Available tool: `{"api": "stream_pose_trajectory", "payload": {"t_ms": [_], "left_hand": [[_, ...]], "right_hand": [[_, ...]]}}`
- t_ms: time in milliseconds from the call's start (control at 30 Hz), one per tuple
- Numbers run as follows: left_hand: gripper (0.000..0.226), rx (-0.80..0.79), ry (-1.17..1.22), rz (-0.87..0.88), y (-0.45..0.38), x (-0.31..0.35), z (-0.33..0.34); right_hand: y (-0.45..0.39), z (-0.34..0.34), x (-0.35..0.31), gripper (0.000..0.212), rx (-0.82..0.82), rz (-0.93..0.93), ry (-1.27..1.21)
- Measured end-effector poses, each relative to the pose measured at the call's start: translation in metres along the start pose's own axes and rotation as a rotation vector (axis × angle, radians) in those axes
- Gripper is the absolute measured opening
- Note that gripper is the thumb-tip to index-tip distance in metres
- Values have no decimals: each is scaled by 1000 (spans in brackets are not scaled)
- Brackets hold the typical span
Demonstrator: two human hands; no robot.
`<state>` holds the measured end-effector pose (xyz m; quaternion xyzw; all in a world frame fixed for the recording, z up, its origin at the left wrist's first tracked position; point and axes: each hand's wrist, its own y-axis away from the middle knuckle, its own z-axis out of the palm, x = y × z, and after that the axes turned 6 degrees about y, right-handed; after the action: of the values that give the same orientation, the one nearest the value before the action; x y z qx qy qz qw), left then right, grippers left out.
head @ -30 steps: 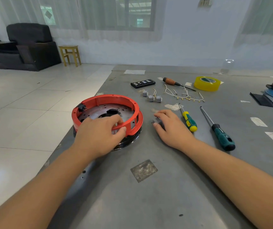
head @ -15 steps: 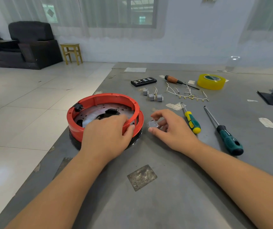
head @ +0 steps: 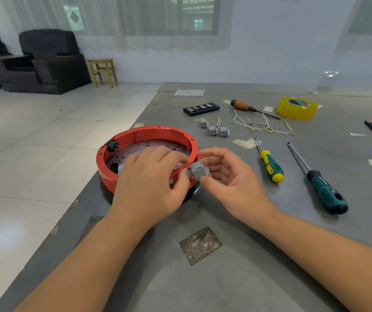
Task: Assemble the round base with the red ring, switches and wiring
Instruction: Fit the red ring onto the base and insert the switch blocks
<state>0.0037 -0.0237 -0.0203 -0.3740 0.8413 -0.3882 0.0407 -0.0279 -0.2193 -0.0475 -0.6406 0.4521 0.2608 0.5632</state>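
Head view: the red ring (head: 149,134) already sits on the round base (head: 191,192) at the desk (head: 248,278) edge, one black switch (head: 112,145) fitted. The left hand (head: 149,188) clasps the ring's near wall; the right hand (head: 230,176) pinches a grey switch (head: 199,169) just beside it, perhaps near a slot. Three grey switches (head: 214,129) and wiring (head: 264,127) lie beyond the ring, unused.
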Motion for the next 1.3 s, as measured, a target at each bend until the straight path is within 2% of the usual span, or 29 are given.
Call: {"api": "stream_pose_trajectory", "payload": {"t_ms": [133, 333, 533, 700, 833, 967, 1067, 1300], "left_hand": [[34, -18, 30, 29, 2, 4, 1], [40, 3, 61, 13, 2, 7, 0], [37, 10, 63, 8, 3, 7, 0], [32, 46, 133, -1, 4, 2, 2], [30, 99, 201, -24, 3, 2, 1], [34, 46, 142, -87, 2, 2, -3], [41, -39, 10, -108, 4, 2, -4], [27, -92, -92, -124, 6, 1, -1]], "right_hand": [[1, -3, -2, 46, 25, -35, 79], [1, -2, -6, 43, 58, -113, 229], [2, -4, -10, 45, 60, -158, 282], [3, -6, -13, 35, 86, -210, 353], [3, -4, -13, 32, 76, -143, 250], [2, -5, -10, 38, 63, -34, 61], [2, -6, -9, 38, 53, -8, 54], [2, -5, -7, 37, 16, 30, 107]]}}
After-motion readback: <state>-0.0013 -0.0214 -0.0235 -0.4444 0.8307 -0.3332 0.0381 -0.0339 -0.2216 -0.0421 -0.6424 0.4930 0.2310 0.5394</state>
